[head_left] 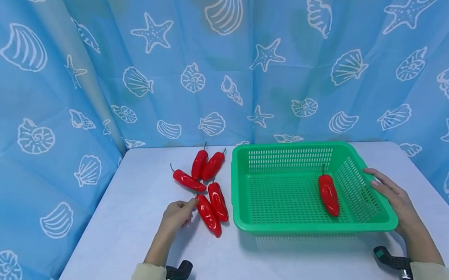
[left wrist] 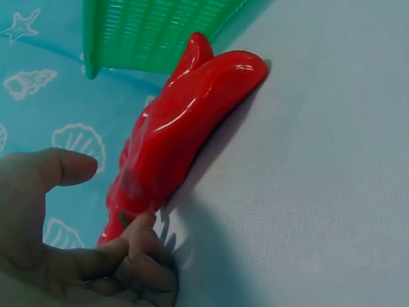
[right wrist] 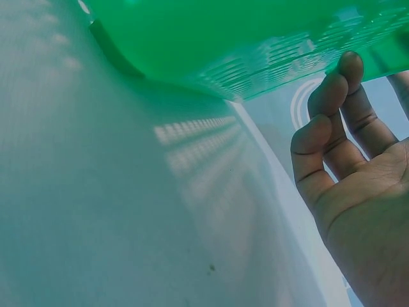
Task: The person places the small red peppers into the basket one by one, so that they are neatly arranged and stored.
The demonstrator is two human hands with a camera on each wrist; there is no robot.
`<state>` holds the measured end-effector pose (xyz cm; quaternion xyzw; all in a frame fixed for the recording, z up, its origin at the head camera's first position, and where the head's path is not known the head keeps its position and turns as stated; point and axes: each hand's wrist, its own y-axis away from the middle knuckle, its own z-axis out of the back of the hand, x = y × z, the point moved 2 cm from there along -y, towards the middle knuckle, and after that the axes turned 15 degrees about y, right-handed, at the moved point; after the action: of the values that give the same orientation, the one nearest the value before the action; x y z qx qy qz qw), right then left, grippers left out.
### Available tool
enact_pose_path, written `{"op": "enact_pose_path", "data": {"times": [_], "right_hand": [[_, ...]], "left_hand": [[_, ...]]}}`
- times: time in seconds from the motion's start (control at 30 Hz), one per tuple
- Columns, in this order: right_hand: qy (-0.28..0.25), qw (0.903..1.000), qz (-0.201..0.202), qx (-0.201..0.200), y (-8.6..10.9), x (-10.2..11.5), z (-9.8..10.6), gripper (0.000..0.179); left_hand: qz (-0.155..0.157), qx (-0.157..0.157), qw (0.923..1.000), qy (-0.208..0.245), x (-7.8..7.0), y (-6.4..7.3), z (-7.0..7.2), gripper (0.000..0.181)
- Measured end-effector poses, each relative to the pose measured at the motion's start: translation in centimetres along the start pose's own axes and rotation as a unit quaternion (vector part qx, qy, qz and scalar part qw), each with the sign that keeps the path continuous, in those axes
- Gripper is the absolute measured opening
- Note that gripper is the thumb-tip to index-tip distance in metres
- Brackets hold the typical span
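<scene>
My left hand (head_left: pixel 180 214) is at the stem end of the nearest red chili pepper (head_left: pixel 208 215). In the left wrist view the thumb stands apart from the fingers (left wrist: pixel 148 246), and one fingertip meets the pepper (left wrist: pixel 172 141) near its stem. Beside it lies another red pepper (head_left: pixel 217 201). Holding the right rim of the green plastic basket (head_left: pixel 302 228) is my right hand (head_left: pixel 398 205), its thumb at the rim. The right wrist view shows bent fingers (right wrist: pixel 329 96) against the basket's outside. One red pepper (head_left: pixel 329 195) lies inside, toward the basket's right end.
Behind the nearest peppers lie more red ones: one at the left (head_left: pixel 189 180), one at the back (head_left: pixel 199 164) and one close to the basket (head_left: pixel 213 165). A white cloth (head_left: pixel 133 216) covers the table. Blue curtains (head_left: pixel 196 45) with shell prints hang behind and at both sides.
</scene>
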<state>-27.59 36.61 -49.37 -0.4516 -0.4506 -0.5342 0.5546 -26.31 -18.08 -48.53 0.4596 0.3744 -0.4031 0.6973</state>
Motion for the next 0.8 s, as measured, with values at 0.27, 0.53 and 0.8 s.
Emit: {"op": "enact_pose_path", "data": {"times": [0.27,0.53,0.8], "right_hand": [[0.01,0.9998,-0.014,-0.013,-0.1,-0.2,0.0,0.047],[0.017,0.9997,-0.014,-0.014,-0.1,-0.2,0.0,0.047],[0.022,0.9995,-0.01,-0.019,-0.1,-0.2,0.0,0.048]], "left_hand": [[0.018,0.003,0.9994,-0.031,-0.3,0.1,-0.4,0.051],[0.012,-0.009,0.999,-0.043,0.1,-0.1,-0.8,0.048],[0.003,-0.012,0.9979,-0.064,-0.3,-0.2,-1.2,0.046]]}}
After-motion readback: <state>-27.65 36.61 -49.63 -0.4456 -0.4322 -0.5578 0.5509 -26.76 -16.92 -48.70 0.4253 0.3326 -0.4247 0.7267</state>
